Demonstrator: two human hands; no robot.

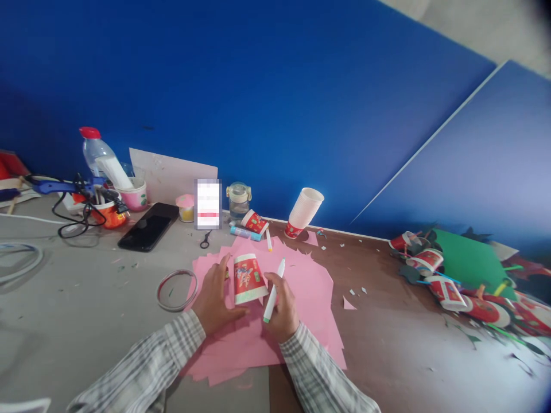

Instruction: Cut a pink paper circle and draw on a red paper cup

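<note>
A red-and-white paper cup [249, 276] with a printed figure lies tilted on a stack of pink paper [307, 298]. My left hand [216, 301] is beside its left side, thumb and fingers spread apart; whether a fingertip touches the cup I cannot tell. In my right hand [282, 307] is a white marker [274, 291], its green end pointing down toward me. The fingertips of that hand are close to the cup's right edge.
Behind the paper are stacked white cups [305, 209], a tipped cup [255, 221], a glue stick [245, 233], scissors [205, 240] and a lidded jar [239, 201]. Left lie a tape ring [177, 272] and phone [148, 227]. Cup crafts [447, 293] crowd the right; a blue partition [258, 103] stands behind.
</note>
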